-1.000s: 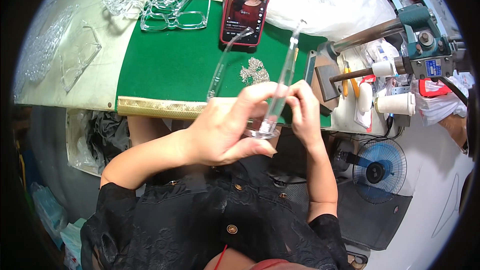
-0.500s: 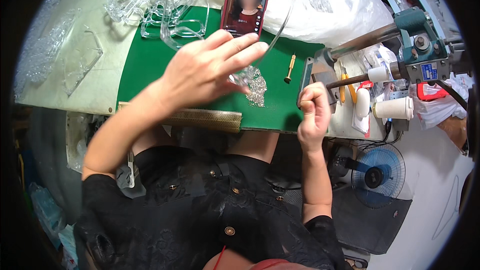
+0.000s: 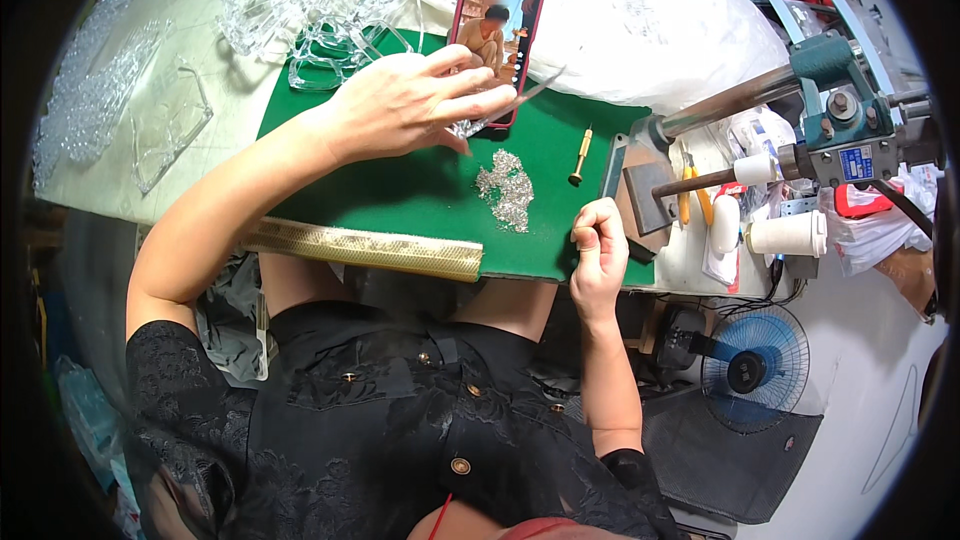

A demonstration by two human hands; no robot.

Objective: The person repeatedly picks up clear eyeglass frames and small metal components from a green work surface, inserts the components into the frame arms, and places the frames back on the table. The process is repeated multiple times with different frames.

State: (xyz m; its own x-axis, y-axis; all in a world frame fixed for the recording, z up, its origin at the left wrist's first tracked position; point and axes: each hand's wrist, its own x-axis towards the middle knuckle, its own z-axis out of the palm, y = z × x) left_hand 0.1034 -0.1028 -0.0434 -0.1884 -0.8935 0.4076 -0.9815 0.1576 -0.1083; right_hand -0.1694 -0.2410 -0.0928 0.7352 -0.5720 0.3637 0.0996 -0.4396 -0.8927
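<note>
My left hand [image 3: 415,105] reaches over the green mat [image 3: 420,195] just below the phone, thumb and fingers pinched on a clear plastic eyeglass frame [image 3: 478,126]. One thin strip of the frame slants up to the right; much of it is hidden by the fingers. My right hand [image 3: 598,255] is closed at the mat's front right edge, thumb against the curled fingers; whatever it may hold does not show. Between the hands lies a heap of tiny silvery metal parts [image 3: 507,192]. A small brass-coloured screwdriver [image 3: 582,157] rests on the mat to their right.
A phone [image 3: 525,35] in a red case stands at the back. Clear eyeglass frames [image 3: 335,50] and plastic bags pile up behind. At the right are a bench press [image 3: 845,105], orange-handled pliers [image 3: 685,202] and a white cup [image 3: 790,235]. A gold perforated strip [image 3: 370,248] lines the front edge.
My left hand has moved up and slightly left with the clear eyeglass frame, uncovering more of the metal heap. My right hand has shifted down and left, still closed. The phone's picture has changed.
</note>
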